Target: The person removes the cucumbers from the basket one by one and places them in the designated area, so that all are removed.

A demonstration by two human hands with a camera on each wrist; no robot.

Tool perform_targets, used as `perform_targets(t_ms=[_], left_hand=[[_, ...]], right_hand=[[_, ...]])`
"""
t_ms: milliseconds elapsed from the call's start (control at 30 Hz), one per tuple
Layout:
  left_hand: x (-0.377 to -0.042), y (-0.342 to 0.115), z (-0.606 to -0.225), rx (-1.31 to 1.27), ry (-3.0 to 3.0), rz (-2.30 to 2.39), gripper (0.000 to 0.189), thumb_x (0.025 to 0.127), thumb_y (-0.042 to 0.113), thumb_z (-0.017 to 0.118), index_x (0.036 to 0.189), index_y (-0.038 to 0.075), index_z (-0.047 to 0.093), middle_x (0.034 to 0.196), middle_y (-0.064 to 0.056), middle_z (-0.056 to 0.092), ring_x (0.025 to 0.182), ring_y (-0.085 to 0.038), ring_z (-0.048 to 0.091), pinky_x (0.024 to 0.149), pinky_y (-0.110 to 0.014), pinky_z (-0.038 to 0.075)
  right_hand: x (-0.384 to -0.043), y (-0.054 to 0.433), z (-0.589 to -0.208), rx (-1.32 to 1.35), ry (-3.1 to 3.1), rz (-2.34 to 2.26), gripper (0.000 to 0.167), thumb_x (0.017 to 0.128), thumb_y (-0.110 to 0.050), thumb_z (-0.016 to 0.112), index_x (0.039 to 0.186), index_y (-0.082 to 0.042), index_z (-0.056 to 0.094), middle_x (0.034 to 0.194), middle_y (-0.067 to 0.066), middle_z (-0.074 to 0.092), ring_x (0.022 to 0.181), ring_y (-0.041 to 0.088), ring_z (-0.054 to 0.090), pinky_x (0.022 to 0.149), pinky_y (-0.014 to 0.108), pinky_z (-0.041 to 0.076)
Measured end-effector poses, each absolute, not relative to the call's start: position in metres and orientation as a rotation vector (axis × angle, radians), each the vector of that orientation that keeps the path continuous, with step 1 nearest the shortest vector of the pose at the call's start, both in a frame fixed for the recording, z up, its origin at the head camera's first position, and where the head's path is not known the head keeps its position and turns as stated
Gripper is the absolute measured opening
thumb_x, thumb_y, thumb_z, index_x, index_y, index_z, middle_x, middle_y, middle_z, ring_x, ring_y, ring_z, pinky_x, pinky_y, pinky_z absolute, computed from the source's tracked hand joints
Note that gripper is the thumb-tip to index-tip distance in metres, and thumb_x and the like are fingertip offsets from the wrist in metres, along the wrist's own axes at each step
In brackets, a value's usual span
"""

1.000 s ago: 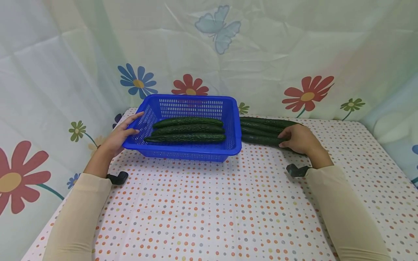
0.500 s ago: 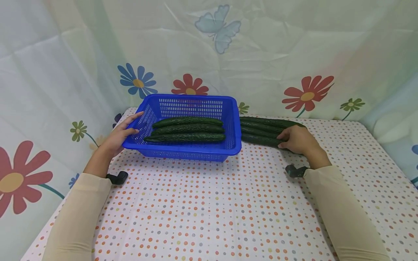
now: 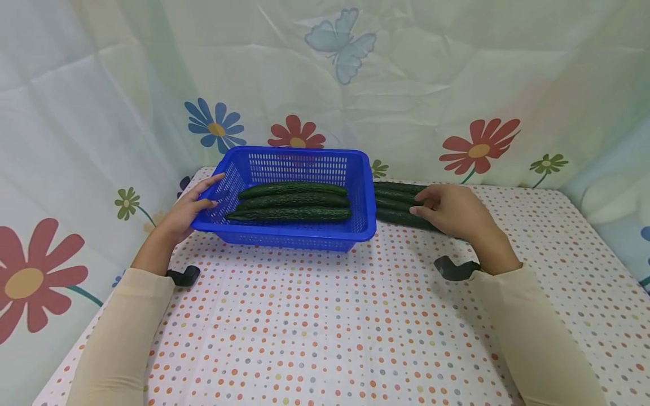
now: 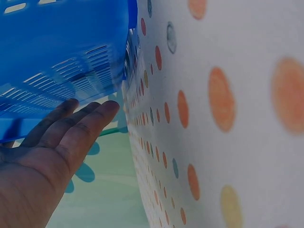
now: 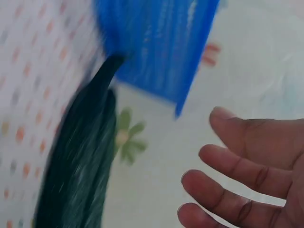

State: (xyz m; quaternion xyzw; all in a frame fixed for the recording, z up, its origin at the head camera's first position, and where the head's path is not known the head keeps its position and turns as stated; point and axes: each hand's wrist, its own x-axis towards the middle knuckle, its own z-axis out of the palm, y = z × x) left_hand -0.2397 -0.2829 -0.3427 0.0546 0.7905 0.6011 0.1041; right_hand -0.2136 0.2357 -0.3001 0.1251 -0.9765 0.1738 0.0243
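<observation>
My left hand holds the left rim of a blue plastic basket, thumb and a finger over the rim. In the left wrist view, other fingers lie along the basket's slotted outer wall. Three dark green cucumbers lie side by side inside. More cucumbers rest on the table at the basket's right, partly hidden by my right hand. That hand hovers over them, fingers spread and slightly bent. The right wrist view shows nothing between its fingertips, with the cucumbers apart from them.
A white cloth with coloured dots covers the table. Behind and at the sides hangs a pale curtain printed with flowers and a butterfly. Each wrist wears a black camera mount.
My right hand has lifted off the near cucumber's right end and moved left over the loose cucumbers. The left hand, basket and cucumbers inside stay as they were.
</observation>
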Motion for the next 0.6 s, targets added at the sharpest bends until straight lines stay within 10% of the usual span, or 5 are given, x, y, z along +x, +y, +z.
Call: perform_targets(t_ms=[600], left_hand=[[-0.241,-0.282,-0.344,0.170,2.333,1.774,0.064,0.101,0.010,0.038,0.156,0.038,0.022,0.167,-0.014,0.002,0.146,-0.048,0.023,0.105,-0.062,0.036]], right_hand=[[-0.184,0.141,-0.288,0.696,-2.954,0.627,0.033,0.091,-0.030,0.071,0.117,-0.010,0.070,0.102,0.006,0.073,0.096,0.024,0.067,0.082,0.042,0.056]])
